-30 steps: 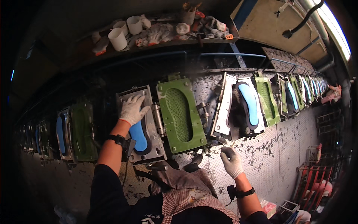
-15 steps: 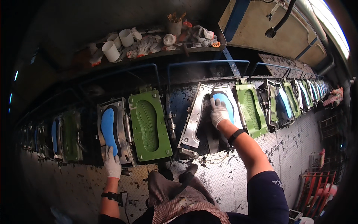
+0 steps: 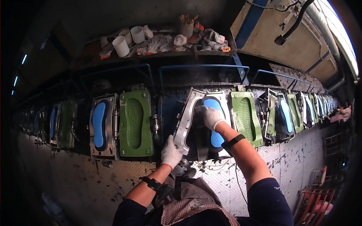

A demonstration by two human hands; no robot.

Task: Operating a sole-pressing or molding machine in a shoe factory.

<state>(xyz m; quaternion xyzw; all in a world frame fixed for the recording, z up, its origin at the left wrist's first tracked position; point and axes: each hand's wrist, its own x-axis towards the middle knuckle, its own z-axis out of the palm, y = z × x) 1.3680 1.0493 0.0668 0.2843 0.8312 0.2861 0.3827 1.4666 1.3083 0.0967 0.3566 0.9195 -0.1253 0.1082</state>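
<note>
My left hand (image 3: pixel 172 153), in a white knitted glove, grips the lower left edge of a silver metal mold frame (image 3: pixel 183 130) that stands swung open. My gloved right hand (image 3: pixel 213 118) lies across a blue shoe sole (image 3: pixel 217 140) in the mold half beside it. Its fingers are curled at the sole's dark left rim; their tips are in shadow, and what they hold cannot be made out. To the right of this sole is a green mold half (image 3: pixel 246 120) with a sole-shaped hollow. Another blue sole (image 3: pixel 99 126) sits in the mold on the left, next to a second green half (image 3: pixel 135 124).
More open molds with blue soles (image 3: pixel 285 116) run along the bench to both sides. Behind them stand blue bars (image 3: pixel 203 67) and a shelf with white cups (image 3: pixel 120 46) and gloves (image 3: pixel 154 44). Scraps litter the metal floor (image 3: pixel 279 162). A red rack (image 3: pixel 316 201) stands at lower right.
My left hand has left the blue sole in the left mold and moved right onto the silver frame. My right hand has shifted slightly left and down, its fingers now curled toward the sole's rim.
</note>
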